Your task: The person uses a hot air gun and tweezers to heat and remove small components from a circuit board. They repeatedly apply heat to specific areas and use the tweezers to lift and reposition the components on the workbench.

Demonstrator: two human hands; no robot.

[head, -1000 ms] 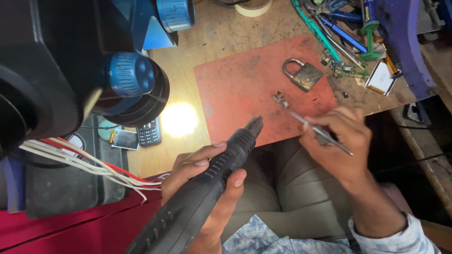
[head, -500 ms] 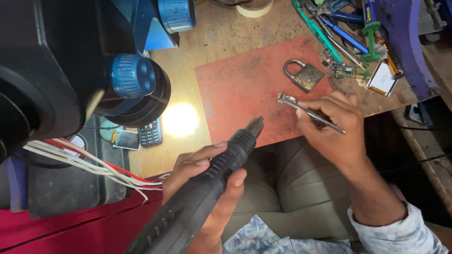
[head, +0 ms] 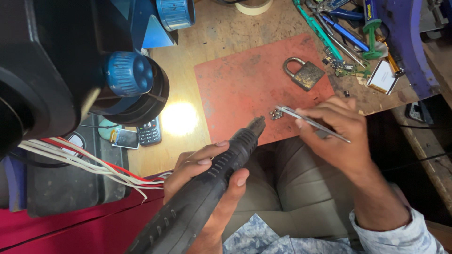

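Observation:
My left hand (head: 207, 174) grips a black hot-air tool (head: 202, 188) whose nozzle points up and right at the front edge of a red mat (head: 245, 84). My right hand (head: 339, 136) holds thin metal tweezers (head: 310, 122). The tweezer tips pinch a small metal part (head: 275, 114) just to the right of the nozzle tip, over the mat's front edge. The part and the nozzle are close but apart.
A brass padlock (head: 305, 74) lies on the mat's far right. Hand tools and circuit scraps (head: 348, 37) crowd the back right. A blue-knobbed microscope (head: 127, 80) looms at the left, above a small phone (head: 149, 131), a bright light spot and white wires (head: 84, 162).
My right hand has brought the tweezers and the small part leftward and nearer, from beside the padlock down to the nozzle tip. The left hand and tool have barely moved.

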